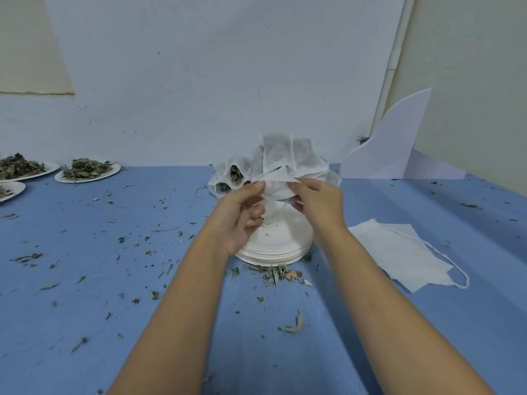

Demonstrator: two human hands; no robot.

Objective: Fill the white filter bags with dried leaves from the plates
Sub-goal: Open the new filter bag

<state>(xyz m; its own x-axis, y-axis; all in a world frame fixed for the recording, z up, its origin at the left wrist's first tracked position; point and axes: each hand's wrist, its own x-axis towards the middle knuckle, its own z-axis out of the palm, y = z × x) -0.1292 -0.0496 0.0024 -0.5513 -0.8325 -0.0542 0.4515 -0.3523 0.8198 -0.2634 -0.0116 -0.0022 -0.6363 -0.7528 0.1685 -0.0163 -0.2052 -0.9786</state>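
Note:
My left hand (241, 212) and my right hand (319, 203) both pinch the top edge of one white filter bag (278, 182), held above a stack of white plates (273, 246) that carries only crumbs. Behind it stands a heap of filled filter bags (273, 158), some with leaves showing at their mouths. Flat unfilled filter bags (399, 249) with drawstrings lie on the table to the right. At the far left, a plate of dried leaves (88, 169) sits beside another leaf plate (22, 168), and a third plate (10, 191) is cut off by the frame.
The blue table cover (114, 280) is strewn with leaf bits, with a small clump of dried leaves (278, 275) just in front of the plate stack. A white sheet (396, 146) curls up at the back right against the wall.

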